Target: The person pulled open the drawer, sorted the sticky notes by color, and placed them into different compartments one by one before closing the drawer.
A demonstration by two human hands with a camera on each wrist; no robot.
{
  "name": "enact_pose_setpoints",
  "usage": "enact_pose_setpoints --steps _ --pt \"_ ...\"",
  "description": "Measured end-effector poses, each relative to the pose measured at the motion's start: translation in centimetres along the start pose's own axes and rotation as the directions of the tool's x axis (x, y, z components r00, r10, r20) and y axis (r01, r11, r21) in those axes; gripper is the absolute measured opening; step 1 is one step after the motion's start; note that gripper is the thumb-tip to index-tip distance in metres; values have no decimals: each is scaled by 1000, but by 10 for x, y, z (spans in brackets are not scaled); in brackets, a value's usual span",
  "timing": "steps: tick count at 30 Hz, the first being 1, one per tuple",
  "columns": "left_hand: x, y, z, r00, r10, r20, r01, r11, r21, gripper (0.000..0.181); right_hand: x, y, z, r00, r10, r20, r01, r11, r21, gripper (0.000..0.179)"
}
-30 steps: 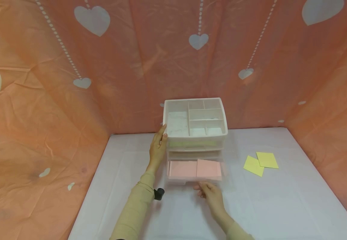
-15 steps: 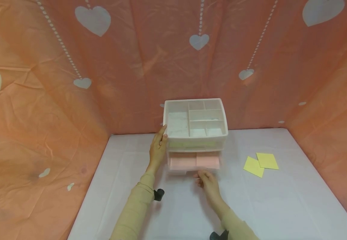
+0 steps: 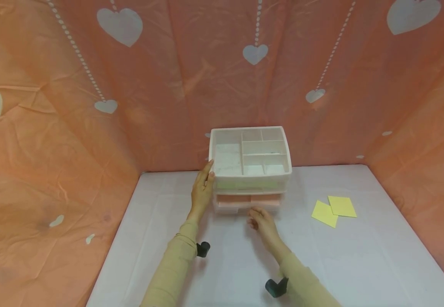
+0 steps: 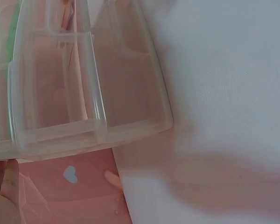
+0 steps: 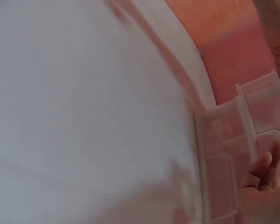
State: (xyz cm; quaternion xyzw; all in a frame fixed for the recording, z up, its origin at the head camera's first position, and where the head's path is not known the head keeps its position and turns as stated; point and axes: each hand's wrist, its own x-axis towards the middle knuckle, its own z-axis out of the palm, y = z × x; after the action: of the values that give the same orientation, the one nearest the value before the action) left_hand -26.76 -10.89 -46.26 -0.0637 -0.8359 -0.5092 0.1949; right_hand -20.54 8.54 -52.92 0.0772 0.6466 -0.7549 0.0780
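Note:
A white plastic drawer organizer (image 3: pixel 227 157) with a divided top tray stands on the table. Its clear drawer (image 3: pixel 227 209) is slid partly out and has pink paper pads (image 3: pixel 232 199) inside. My left hand (image 3: pixel 201 192) steadies the organizer's left side, fingers extended along it. At the drawer's front, my right hand (image 3: pixel 263 224) has thumb and fingers curled together at the handle. The right wrist view shows the right hand's thumb and finger (image 5: pixel 261 168) close to the clear drawer front. Through the drawer above, something yellow-green (image 3: pixel 245 185) is visible.
Two yellow sticky notes (image 3: pixel 342 206) overlap on the white table (image 3: pixel 360 256) to the right of the organizer. An orange-pink curtain (image 3: pixel 183 85) with heart prints hangs behind and along both sides.
My right hand has moved forward with the drawer, which has slid inward and now shows less of the pink pads. The left hand has stayed on the organizer's side.

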Motion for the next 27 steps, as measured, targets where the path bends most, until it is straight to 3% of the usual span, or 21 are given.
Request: enact_pose_setpoints --steps 5,18,27 --pt "0 -1 0 1000 8 4 -8 1000 -10 40 11 -4 -1 999 5 42 -3 998 -66 43" --pt "0 0 0 1000 11 -12 -11 1000 1 40 25 -11 -3 998 19 62 -8 985 -173 45" --pt "0 1 -1 1000 3 -9 -3 1000 4 40 26 -4 -6 999 35 38 -30 991 -129 39"
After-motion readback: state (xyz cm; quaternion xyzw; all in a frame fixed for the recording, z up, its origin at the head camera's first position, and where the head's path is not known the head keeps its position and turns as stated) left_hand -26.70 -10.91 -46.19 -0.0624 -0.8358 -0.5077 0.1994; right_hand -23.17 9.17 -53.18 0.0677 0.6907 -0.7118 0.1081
